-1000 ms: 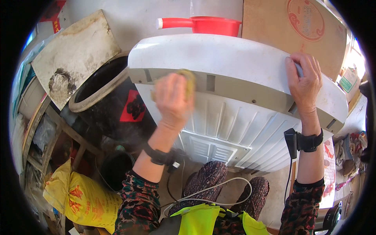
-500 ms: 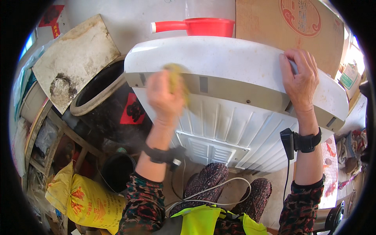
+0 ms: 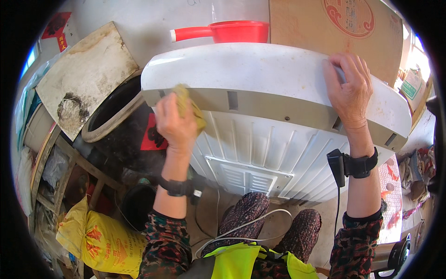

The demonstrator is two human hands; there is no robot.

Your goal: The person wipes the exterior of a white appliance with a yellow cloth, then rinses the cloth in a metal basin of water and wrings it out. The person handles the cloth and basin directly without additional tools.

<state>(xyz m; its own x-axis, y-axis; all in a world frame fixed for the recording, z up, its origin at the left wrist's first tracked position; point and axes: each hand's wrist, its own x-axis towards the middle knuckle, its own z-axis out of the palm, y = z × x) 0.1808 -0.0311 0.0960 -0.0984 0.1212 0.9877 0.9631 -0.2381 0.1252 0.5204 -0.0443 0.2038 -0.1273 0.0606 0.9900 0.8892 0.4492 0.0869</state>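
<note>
Yellow cloth point(image 3: 188, 106) is squeezed in left hand point(image 3: 175, 124), pressed on white machine point(image 3: 260, 83) side. Right hand point(image 3: 348, 90) lies flat on top, holding nothing. Red scoop point(image 3: 227, 31) w/ handle could get bumped off.

The white plastic appliance casing point(image 3: 260, 74) has a smooth, slightly glossy top with faint yellowish grime; its ribbed back panel point(image 3: 260, 149) looks matt plastic. The yellow-green cleaning cloth point(image 3: 188, 104) in the left hand point(image 3: 176, 123) looks soft and coarse. The red plastic ladle point(image 3: 227, 31) is smooth and shiny. The brown cardboard box point(image 3: 334, 28) is matt paperboard. The dirty grey board point(image 3: 86, 76) is rough and stained. The dark round jar point(image 3: 116, 116) has a dull, glazed-looking rim. The yellow woven sack point(image 3: 104, 242) has a faint plastic sheen.
</note>
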